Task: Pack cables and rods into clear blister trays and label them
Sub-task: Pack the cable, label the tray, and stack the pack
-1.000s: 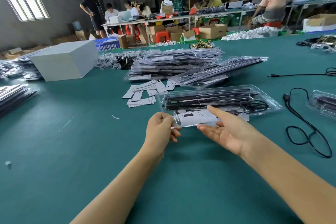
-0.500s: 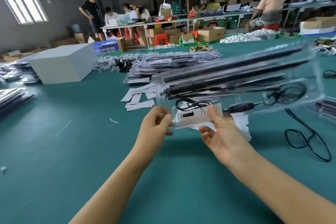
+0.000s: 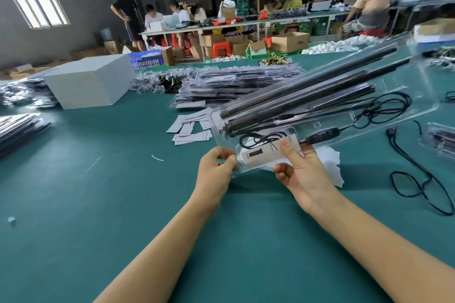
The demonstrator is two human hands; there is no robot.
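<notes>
A clear blister tray [image 3: 416, 96] is lifted above the green table [image 3: 98, 204], its far end tilted up to the right. Inside it lie black rods [image 3: 307, 91], a coiled black cable [image 3: 386, 108] with an inline controller [image 3: 322, 136], and a white label card [image 3: 261, 155]. My left hand [image 3: 216, 170] pinches the tray's near left corner. My right hand [image 3: 302, 172] grips the near edge, thumb on top over the label card.
Stacks of packed trays [image 3: 236, 86] lie behind, with loose white labels [image 3: 189, 128] in front of them. A loose black cable [image 3: 418, 179] and another tray [image 3: 440, 138] are at the right. A white box [image 3: 91, 81] stands far left. White paper [image 3: 330, 162] lies under the tray.
The tray went from lying flat on the table to held up in both hands, and its far end has risen further and swung right.
</notes>
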